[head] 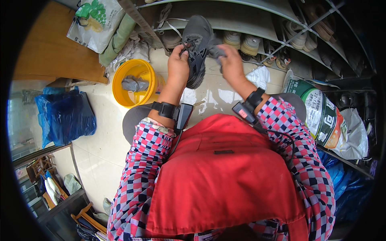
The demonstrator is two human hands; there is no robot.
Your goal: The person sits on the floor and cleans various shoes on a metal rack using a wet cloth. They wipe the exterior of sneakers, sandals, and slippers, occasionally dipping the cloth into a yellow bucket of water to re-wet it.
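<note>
A dark grey laced sneaker (197, 36) is held up in front of the shoe rack, its toe pointing away from me. My left hand (178, 61) grips it at the left side, thumb and fingers near the laces. In my right hand (233, 64) is a bunched grey cloth (216, 51), blurred, against or close to the sneaker's right side; I cannot tell whether they touch. Left of my left wrist stands a yellow plastic bucket (117, 90) with a wet-looking grey rag (134, 83) inside.
A metal shoe rack (223, 22) with several shoes spans the far side. Wet patches mark the tiled floor (208, 101). Blue plastic bags (68, 116) lie left, a printed sack (324, 111) right. A white bag (96, 21) sits beside a wooden panel (51, 45).
</note>
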